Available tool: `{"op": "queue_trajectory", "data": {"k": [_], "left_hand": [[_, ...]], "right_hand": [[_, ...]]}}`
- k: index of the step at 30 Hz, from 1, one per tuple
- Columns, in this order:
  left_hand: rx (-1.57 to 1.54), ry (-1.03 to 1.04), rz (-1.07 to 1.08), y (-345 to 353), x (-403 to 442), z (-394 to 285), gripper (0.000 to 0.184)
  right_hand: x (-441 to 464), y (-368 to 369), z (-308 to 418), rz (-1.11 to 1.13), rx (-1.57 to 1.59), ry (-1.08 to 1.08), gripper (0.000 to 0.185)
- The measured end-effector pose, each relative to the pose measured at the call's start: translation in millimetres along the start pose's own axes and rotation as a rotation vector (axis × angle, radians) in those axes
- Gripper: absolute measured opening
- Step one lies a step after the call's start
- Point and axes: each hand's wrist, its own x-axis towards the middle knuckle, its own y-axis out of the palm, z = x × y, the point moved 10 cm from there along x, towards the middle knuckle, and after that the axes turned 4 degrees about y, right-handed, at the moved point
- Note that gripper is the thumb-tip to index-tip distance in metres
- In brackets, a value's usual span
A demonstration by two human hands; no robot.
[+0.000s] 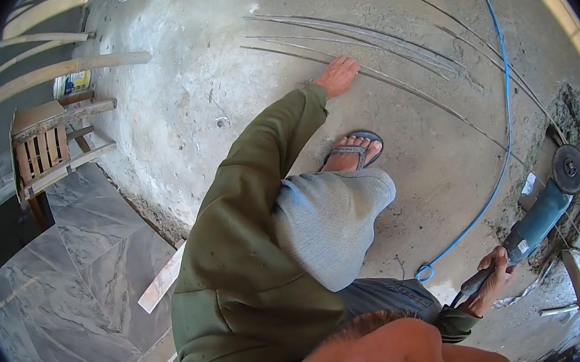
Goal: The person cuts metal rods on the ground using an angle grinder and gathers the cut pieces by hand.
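Observation:
My left hand [339, 75] reaches out over the concrete floor, its fingers closed around a thin dark steel rod [430, 98]. The rod runs out on both sides of the hand, its right part stretching toward the grinder's side. My right hand [493, 281] grips the rear of a teal angle grinder [540, 220], whose dark round disc [569, 168] points up and away at the right. I cannot tell whether the disc is turning. Several more thin rods [374, 36] lie just beyond my left hand.
A blue cord [502, 67] curves across the floor, with a small loop near my right arm. My sandaled foot [356, 150] stands close to the rod. Grey marbled tiles [91, 272], a wooden crate-like piece [41, 154] and bamboo poles [80, 64] are at left. Rough wet cement [575, 119] lies right.

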Motion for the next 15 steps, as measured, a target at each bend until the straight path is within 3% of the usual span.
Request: {"op": "queue_trajectory", "data": {"k": [9, 15], "left_hand": [[-0.042, 0.058, -0.015, 2, 37, -45, 0.036], [-0.024, 0.034, -0.019, -8, 39, -44, 0.030]], "right_hand": [[-17, -18, -1, -0.110, 0.021, 0.030, 0.030], [-30, -22, -1, -0.138, 0.012, 0.020, 0.030]]}}
